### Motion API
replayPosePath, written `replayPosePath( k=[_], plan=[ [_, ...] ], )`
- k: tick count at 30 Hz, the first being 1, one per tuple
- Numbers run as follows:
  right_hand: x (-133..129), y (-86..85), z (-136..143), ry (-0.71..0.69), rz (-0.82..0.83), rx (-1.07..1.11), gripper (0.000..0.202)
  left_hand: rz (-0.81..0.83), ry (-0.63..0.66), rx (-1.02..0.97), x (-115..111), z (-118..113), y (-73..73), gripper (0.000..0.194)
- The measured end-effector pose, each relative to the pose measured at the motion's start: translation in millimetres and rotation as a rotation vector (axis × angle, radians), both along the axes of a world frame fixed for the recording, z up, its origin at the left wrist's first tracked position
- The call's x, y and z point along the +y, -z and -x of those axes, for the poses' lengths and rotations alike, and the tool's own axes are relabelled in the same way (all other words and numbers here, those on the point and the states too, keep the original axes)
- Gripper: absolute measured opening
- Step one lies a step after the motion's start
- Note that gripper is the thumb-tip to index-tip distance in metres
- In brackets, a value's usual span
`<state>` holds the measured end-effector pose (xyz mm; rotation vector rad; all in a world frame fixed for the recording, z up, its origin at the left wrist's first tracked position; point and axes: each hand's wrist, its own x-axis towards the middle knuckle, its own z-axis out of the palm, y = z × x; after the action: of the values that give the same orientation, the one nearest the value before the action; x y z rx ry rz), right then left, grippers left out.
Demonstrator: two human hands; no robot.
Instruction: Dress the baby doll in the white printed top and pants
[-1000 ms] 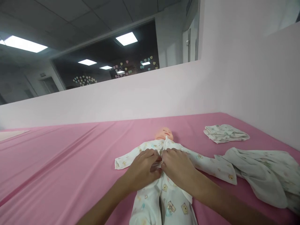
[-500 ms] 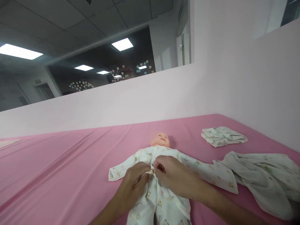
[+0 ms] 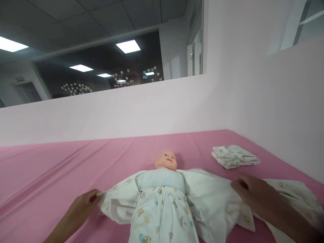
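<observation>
A baby doll lies on its back with its head toward the wall. It wears a white printed baby jacket, spread wide at the front, over a pale torso and white printed pants. My left hand pinches the edge of the jacket's left-side front panel and holds it out. Off to the other side, my right hand has its fingers closed at the edge of the opposite panel, which is blurred by motion. The doll's arms are hidden in the sleeves.
Under everything lies a pink sheet, wrinkled at the left. A folded printed cloth rests at the back right. Another crumpled cloth lies nearer, partly behind my right forearm. A white wall borders the back and right sides.
Both hands have moved apart from the middle of the doll's chest. The jacket front has opened to both sides, uncovering the torso and the waist of the pants.
</observation>
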<state>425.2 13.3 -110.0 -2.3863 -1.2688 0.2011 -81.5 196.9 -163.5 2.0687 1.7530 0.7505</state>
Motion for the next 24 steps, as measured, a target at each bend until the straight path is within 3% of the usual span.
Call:
replayPosePath(
  k=[2,4,5,9,11,13,17,20,24],
  plan=[
    [-12.1,25.7,-24.6,-0.010,0.092,-0.007,0.030,0.038,-0.001,-0.071,4.0,6.7,18.0,0.040],
    [-15.9,35.5,-24.2,-0.060,0.037,-0.052,0.023,0.038,-0.036,-0.155,1.2,-6.3,18.8,0.048],
    [-13.2,32.4,-14.3,-0.117,-0.040,-0.083,0.016,0.029,-0.016,-0.167,-2.1,-19.2,13.7,0.057],
    [26.4,-17.1,68.3,-0.391,-0.199,-0.111,0.018,-0.057,0.095,-0.051,-15.9,-89.7,-15.1,0.052],
    [55.6,-43.5,116.4,-0.603,-0.220,-0.105,0.016,-0.164,0.136,0.081,-18.1,-119.0,-21.9,0.041],
    [85.4,-58.7,157.5,-0.835,-0.182,-0.186,0.013,-0.220,0.125,0.245,-16.6,-134.9,-22.0,0.027],
    [136.3,-53.7,212.1,-1.077,0.075,-0.375,0.014,-0.211,0.100,0.341,-11.3,-129.9,-15.9,0.023],
    [159.9,-36.4,235.4,-1.090,0.230,-0.428,0.024,-0.206,0.148,0.329,-11.3,-116.7,-14.9,0.021],
    [168.8,-24.0,245.0,-1.037,0.300,-0.445,0.047,-0.188,0.123,0.432,-15.6,-104.5,-19.2,0.022]
  ],
)
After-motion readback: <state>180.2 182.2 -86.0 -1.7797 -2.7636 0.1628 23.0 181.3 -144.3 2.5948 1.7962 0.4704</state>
